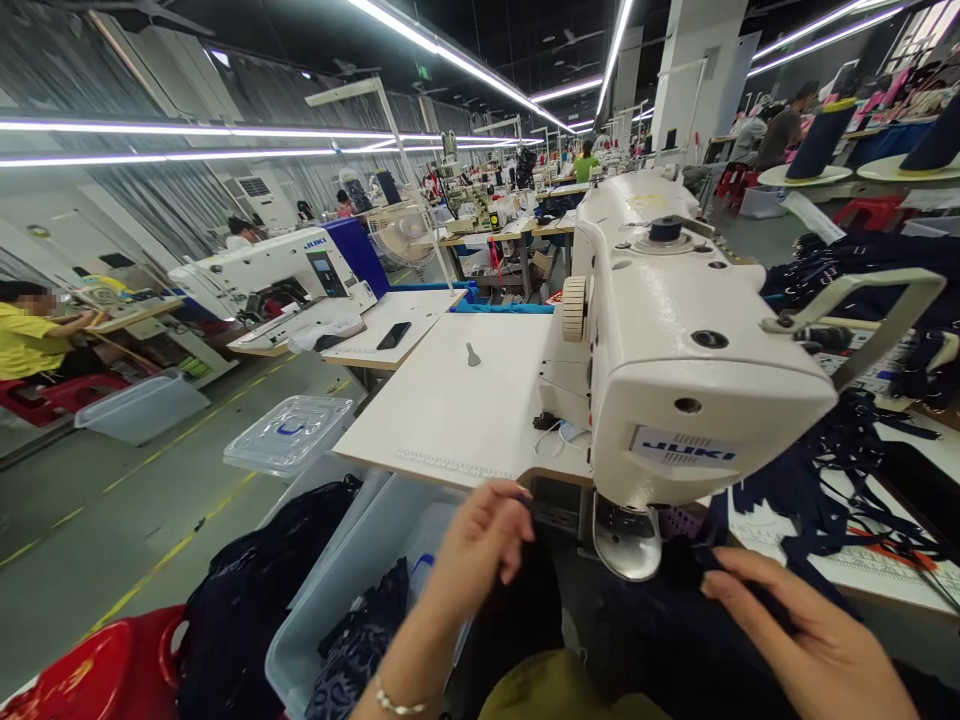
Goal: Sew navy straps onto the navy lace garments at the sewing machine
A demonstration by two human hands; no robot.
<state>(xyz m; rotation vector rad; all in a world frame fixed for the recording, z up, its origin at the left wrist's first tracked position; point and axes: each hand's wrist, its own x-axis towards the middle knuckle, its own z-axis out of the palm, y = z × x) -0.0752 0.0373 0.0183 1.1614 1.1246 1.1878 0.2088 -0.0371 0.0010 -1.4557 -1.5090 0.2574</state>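
My left hand (476, 545) is raised in front of the white Juki sewing machine (675, 340), its fingers curled and pinching the edge of dark navy fabric (645, 630). My right hand (802, 630) lies on the same fabric near the machine's needle area (626, 530), fingers pressed around a fold. The cloth covers my lap below the white sewing table (465, 400).
A clear plastic bin (352, 580) with dark garments stands at my left, a lidded bin (289, 430) beyond it, a red stool (112, 670) at the bottom left. Navy straps (847, 470) pile up on the right. Other people sit at machines across the aisle.
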